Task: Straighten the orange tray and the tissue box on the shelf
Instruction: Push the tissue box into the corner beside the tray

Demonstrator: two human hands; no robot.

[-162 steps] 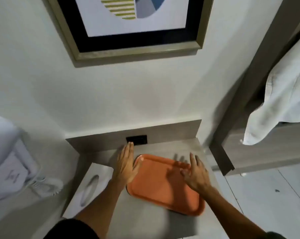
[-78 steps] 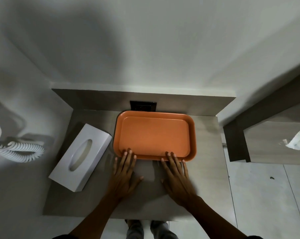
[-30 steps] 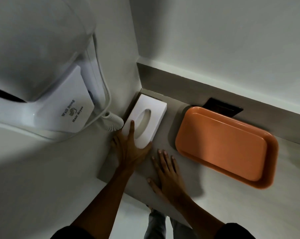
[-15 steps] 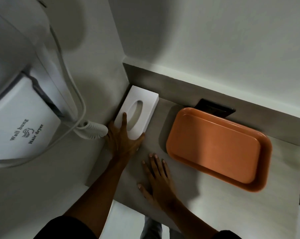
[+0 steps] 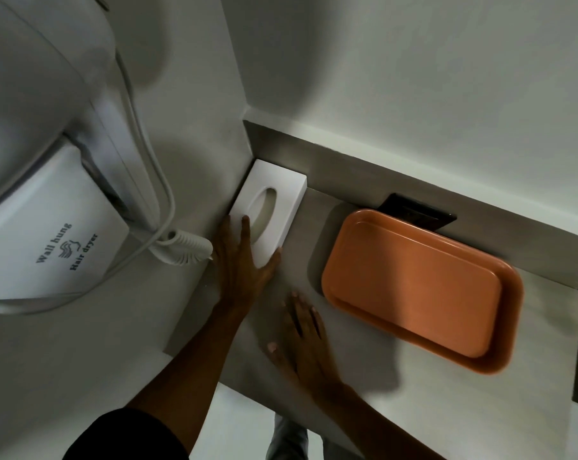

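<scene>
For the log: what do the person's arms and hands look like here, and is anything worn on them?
Both hands are bare: no gloves, rings, watch or bands show on the left hand or the right hand. Both forearms are uncovered. A dark sleeve shows at the upper left arm near the frame's bottom edge. The right arm leaves the frame before any sleeve shows.

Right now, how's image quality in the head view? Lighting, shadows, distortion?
Head view: dim overall, no glare; soft shadows lie beside the orange tray and under the right hand; wide-angle lens bends the shelf edge and walls; the hair dryer label reads sharp, and so does the tissue box under the left hand.
</scene>
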